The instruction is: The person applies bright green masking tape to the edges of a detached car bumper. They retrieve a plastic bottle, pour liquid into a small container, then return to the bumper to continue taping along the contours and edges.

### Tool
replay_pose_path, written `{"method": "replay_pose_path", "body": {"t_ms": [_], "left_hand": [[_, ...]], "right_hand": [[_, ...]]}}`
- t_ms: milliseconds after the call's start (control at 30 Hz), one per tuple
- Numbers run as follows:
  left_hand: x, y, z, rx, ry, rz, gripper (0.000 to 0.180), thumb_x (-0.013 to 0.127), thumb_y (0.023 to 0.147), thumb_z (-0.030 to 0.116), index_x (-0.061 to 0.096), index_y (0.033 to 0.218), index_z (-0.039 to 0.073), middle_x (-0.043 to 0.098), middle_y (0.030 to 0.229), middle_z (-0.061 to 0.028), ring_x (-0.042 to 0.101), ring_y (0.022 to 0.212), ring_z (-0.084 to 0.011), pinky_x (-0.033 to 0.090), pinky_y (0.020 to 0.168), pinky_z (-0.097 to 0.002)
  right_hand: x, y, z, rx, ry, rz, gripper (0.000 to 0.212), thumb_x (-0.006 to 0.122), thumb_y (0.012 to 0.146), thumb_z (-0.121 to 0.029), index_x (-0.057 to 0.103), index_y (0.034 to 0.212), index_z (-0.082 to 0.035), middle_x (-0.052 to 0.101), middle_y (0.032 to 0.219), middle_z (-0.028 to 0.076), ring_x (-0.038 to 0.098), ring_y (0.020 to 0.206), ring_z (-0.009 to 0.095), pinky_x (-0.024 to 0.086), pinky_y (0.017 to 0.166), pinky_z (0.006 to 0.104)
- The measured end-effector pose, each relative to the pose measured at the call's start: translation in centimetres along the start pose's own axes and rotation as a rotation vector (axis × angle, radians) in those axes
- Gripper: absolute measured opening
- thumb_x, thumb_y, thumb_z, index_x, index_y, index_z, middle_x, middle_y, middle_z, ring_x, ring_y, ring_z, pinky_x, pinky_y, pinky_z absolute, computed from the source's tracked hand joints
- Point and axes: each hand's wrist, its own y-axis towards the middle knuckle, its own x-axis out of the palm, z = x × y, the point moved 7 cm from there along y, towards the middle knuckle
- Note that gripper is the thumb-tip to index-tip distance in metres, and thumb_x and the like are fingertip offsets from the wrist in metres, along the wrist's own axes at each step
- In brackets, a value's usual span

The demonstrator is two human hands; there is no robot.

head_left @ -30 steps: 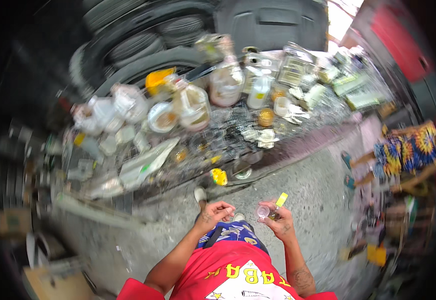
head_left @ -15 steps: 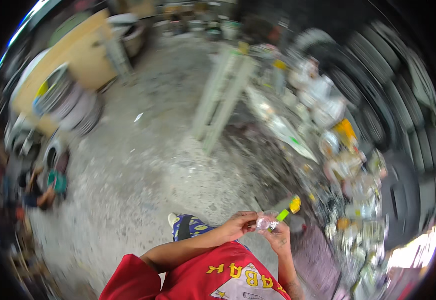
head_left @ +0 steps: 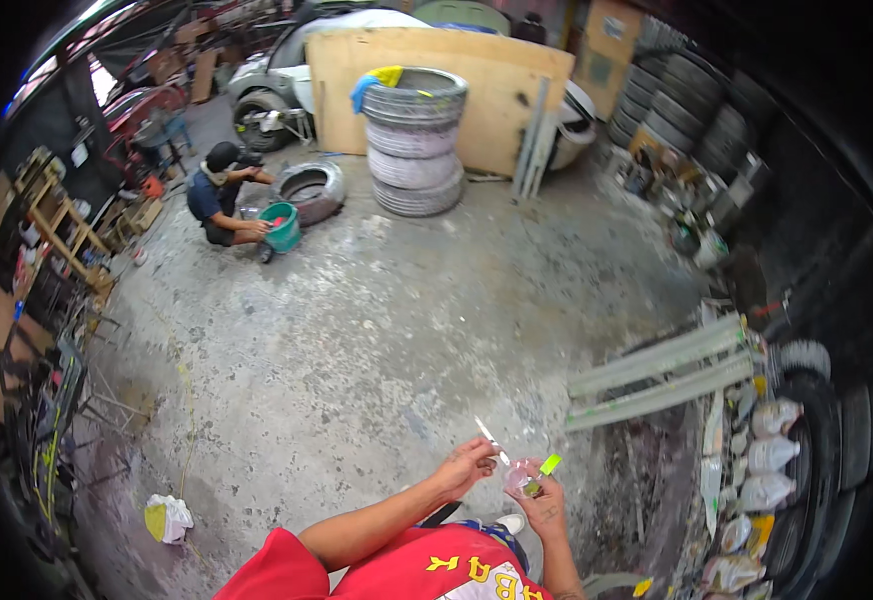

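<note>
My left hand (head_left: 467, 465) pinches a thin pale strip (head_left: 488, 438) that sticks up and to the right from the fingers. My right hand (head_left: 540, 493) holds a small clear pinkish container (head_left: 519, 476) with a bright yellow-green tab (head_left: 551, 464) at its side. The two hands are close together in front of my chest, above the concrete floor (head_left: 377, 330). My red shirt (head_left: 427, 575) fills the lower edge.
A crouching person (head_left: 219, 192) works by a green bucket (head_left: 282, 227) and a tyre (head_left: 309, 190) at the far left. A tyre stack (head_left: 415, 140) stands before a plywood board (head_left: 437, 70). Bottles and long pale tubes (head_left: 657, 375) line the right; a crumpled bag (head_left: 168, 517) lies lower left.
My view has swung left, from the cluttered bench to the open workshop floor. My hands stay together and still hold the small container; the thin strip now shows in my left hand.
</note>
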Motion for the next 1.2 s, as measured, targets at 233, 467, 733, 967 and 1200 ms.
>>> {"method": "replay_pose_path", "body": {"t_ms": [233, 467, 733, 967, 1200], "left_hand": [[-15.9, -11.3, 24.0, 0.495, 0.353, 0.422, 0.009, 0.064, 0.097, 0.015, 0.059, 0.099, 0.008, 0.076, 0.095, -0.0096, 0.062, 0.072, -0.0080, 0.050, 0.066, -0.0250], [-40.5, -30.1, 26.7, 0.807, 0.049, 1.096, 0.018, 0.071, 0.091, 0.019, 0.070, 0.098, 0.003, 0.069, 0.081, -0.0042, 0.061, 0.072, -0.0099, 0.047, 0.063, -0.0269], [-48.7, -50.6, 4.2, 0.261, 0.152, 2.208, 0.033, 0.068, 0.081, 0.037, 0.073, 0.083, 0.004, 0.071, 0.071, -0.0135, 0.065, 0.058, -0.0302, 0.053, 0.059, -0.0445], [-47.4, -46.2, -2.2, -0.250, -0.131, 2.114, 0.034, 0.067, 0.091, 0.036, 0.077, 0.098, 0.004, 0.076, 0.089, -0.0105, 0.069, 0.069, -0.0261, 0.055, 0.059, -0.0465], [-54.5, -44.9, 2.8, -0.382, -0.200, 1.920, 0.038, 0.066, 0.088, 0.043, 0.077, 0.101, 0.009, 0.077, 0.089, -0.0102, 0.071, 0.085, -0.0295, 0.054, 0.075, -0.0512]], "right_hand": [[17.3, 9.5, -2.9, 0.129, -0.056, -0.341, 0.049, 0.078, 0.086, -0.010, 0.066, 0.133, -0.003, 0.074, 0.101, 0.002, 0.060, 0.084, 0.008, 0.049, 0.074, 0.0238], [38.9, 19.5, -6.1, 0.048, -0.035, -0.919, 0.046, 0.080, 0.085, -0.009, 0.068, 0.129, 0.000, 0.076, 0.110, 0.009, 0.066, 0.101, 0.012, 0.052, 0.091, 0.0279], [68.7, 25.5, -15.1, -0.216, -0.272, -1.597, 0.050, 0.083, 0.085, -0.025, 0.070, 0.132, -0.011, 0.075, 0.101, 0.001, 0.062, 0.088, 0.009, 0.051, 0.083, 0.0260], [88.2, 23.6, -23.2, -0.308, 0.062, -1.734, 0.040, 0.090, 0.078, -0.016, 0.069, 0.110, -0.007, 0.070, 0.098, -0.001, 0.059, 0.085, 0.008, 0.049, 0.078, 0.0267], [101.1, 16.5, -20.1, -0.021, -0.066, -1.803, 0.035, 0.089, 0.078, -0.010, 0.068, 0.106, -0.007, 0.068, 0.097, -0.001, 0.060, 0.088, 0.008, 0.050, 0.080, 0.0257]]}}
